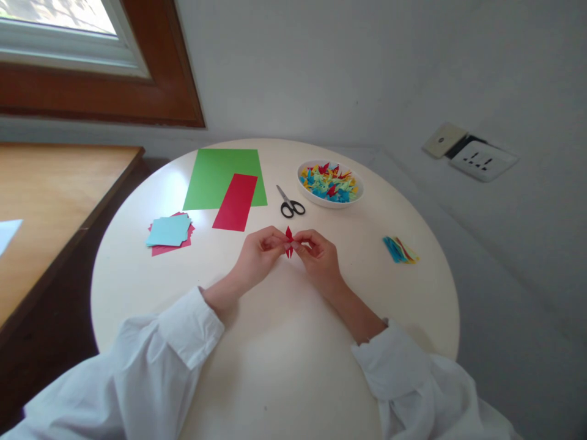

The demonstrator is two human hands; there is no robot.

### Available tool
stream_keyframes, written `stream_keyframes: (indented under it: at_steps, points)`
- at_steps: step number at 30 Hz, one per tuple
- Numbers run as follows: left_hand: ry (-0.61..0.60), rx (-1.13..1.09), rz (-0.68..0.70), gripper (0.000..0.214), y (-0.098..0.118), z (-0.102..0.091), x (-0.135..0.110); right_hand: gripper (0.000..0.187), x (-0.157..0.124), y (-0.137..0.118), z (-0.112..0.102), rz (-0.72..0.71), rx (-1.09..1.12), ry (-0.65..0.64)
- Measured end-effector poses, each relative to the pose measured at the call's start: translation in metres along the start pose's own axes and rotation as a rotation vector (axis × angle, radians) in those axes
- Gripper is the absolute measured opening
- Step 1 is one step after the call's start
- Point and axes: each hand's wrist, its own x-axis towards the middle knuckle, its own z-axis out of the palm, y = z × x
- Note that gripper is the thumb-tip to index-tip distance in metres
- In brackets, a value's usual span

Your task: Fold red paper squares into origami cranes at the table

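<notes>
The red folded paper sits between the two hands, near the middle of the tabletop from left to right, with its pointed tip toward the far edge and its split end toward the near side. The left hand pinches it between thumb and fingers on its left side, and the right hand pinches it the same way on its right side. The fingertips of both hands meet over its middle, so that part is mostly covered, while both ends stick out beyond them. Whether the paper touches the tabletop, I cannot tell.

Just past the hands, toward the far edge, lie the scissors, black handles nearest the fingers and blades pointing to the far edge. To their right, near the far right edge, stands a white bowl filled with small folded papers in red, yellow, blue and pale green. Left of the scissors, a green sheet lies by the far edge, and a red sheet lies partly over it, reaching past its near side. Near the left edge is a stack of pale blue squares with red paper showing beneath. Near the right edge lies a fanned bunch of blue, red and yellow paper strips.
</notes>
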Motion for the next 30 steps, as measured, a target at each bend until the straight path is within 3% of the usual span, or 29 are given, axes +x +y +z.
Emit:
stream_keyframes:
  at_steps: [12,30]
  points:
    - [-0.033,-0.08,-0.075,0.01,-0.002,-0.0008,0.001,0.002,-0.0003,-0.0012,-0.0035,-0.049,-0.002,-0.041]
    - [0.023,-0.114,-0.133,0.003,-0.0039,-0.002,0.0015,0.014,-0.0021,0.0036,-0.0049,-0.089,0.071,-0.09]
